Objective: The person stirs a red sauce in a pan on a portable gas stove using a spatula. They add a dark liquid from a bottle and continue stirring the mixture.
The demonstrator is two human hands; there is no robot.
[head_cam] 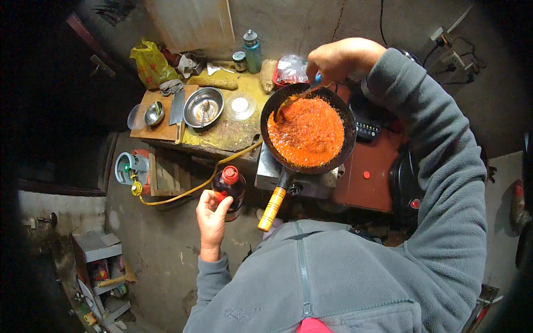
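My left hand [214, 216] is closed around a dark bottle [234, 187] with a red top, held upright in front of the table, left of the pan handle. Over the far rim of a black wok [351, 143], my right hand [341, 60] grips a spatula [297, 97] with a blue part near the fingers. Its lower end dips into the orange-red sauce [312, 131] at the wok's left side. The wok sits on a metal gas stove [266, 172], and its wooden handle [272, 208] points towards me. Near the stove a small red cap [366, 175] lies on the red-brown tabletop.
A cleaver [177, 109] rests on a wooden cutting board [143, 129], beside a steel bowl [191, 106] holding a spoon. A yellow hose [200, 186] runs from a gas cylinder [125, 168] towards the stove. A blue bottle [252, 54] stands at the back, and a black appliance [402, 179] on the right.
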